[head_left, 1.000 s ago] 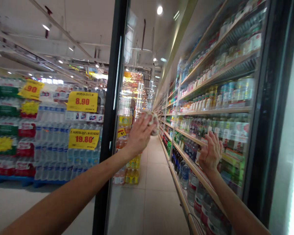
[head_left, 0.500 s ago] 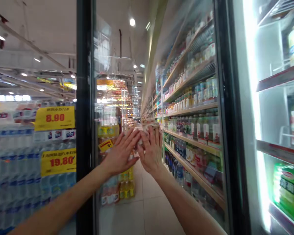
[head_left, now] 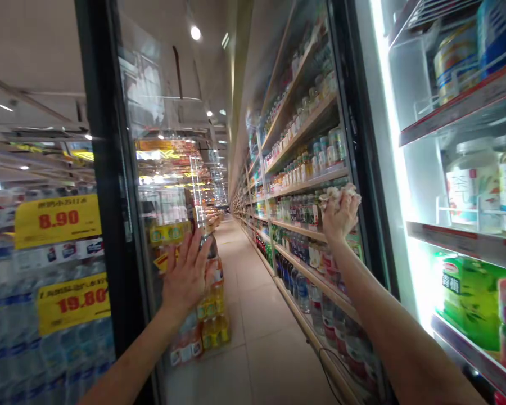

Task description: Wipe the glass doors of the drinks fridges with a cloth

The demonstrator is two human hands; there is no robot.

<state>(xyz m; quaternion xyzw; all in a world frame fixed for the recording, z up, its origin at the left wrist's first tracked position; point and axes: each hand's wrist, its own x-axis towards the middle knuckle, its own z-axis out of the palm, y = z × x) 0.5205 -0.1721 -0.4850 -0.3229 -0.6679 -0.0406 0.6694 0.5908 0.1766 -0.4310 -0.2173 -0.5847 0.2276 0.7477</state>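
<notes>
A tall glass door [head_left: 236,169] with a black frame [head_left: 105,185] stands swung open before me. Against the left part of its pane lies my left hand [head_left: 188,270], fingers spread and nothing in it. My right hand [head_left: 340,216] is up at the pane's right side, close to the frame's right upright. Its fingers are closed over a crumpled, whitish cloth [head_left: 331,197], pressed to the glass. Part of the cloth is hidden under the fingers. Smudges and reflections show on the upper pane.
To the right is a lit cooler with shelves [head_left: 459,112] of bottles and a green pack [head_left: 468,292]. Stacked water bottles [head_left: 8,315] with yellow price signs [head_left: 59,219] stand left. Through the glass show an aisle floor [head_left: 236,281] and drink shelves.
My hands were together at the pane's middle. The right has swept right with the cloth to the frame side; the left has shifted left and spread on the glass. The view has turned right.
</notes>
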